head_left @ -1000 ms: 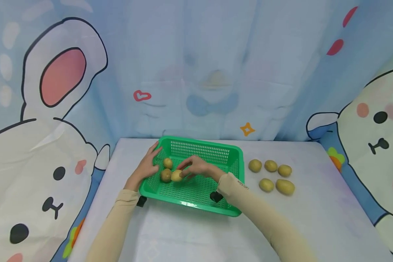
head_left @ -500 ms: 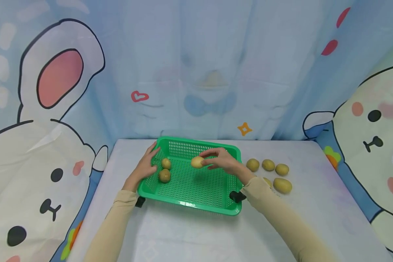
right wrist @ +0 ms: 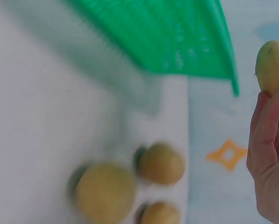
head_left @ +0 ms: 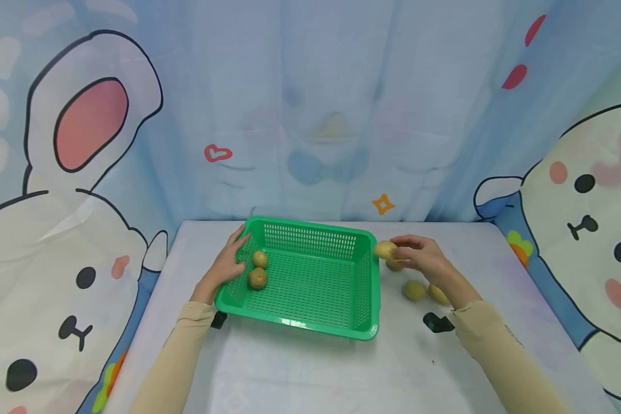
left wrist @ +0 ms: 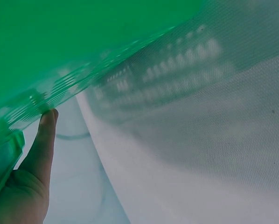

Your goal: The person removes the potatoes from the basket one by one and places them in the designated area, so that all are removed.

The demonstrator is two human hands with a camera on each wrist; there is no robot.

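Observation:
A green plastic basket point(head_left: 310, 287) with perforated walls stands on the table in the head view. My left hand point(head_left: 225, 267) holds its left end at the rim; in the left wrist view one digit of the left hand point(left wrist: 37, 163) presses against the basket wall point(left wrist: 83, 42). Two potatoes, a smaller one point(head_left: 260, 259) and a browner one point(head_left: 257, 279), lie inside near that end. Just beyond the basket's right rim, my right hand point(head_left: 424, 259) pinches a pale potato point(head_left: 384, 249) at its fingertips, raised above the table in the right wrist view.
Several potatoes lie on the table right of the basket, among them one point(head_left: 414, 290) in front and one point(right wrist: 107, 192) in the right wrist view. My right hand and arm partly hide them. A printed blue curtain point(head_left: 321, 115) hangs behind the white table point(head_left: 310, 374).
My right hand has lifted the pale potato from beside the two others in the basket and carried it right, past the basket's right rim. The left hand stays on the basket.

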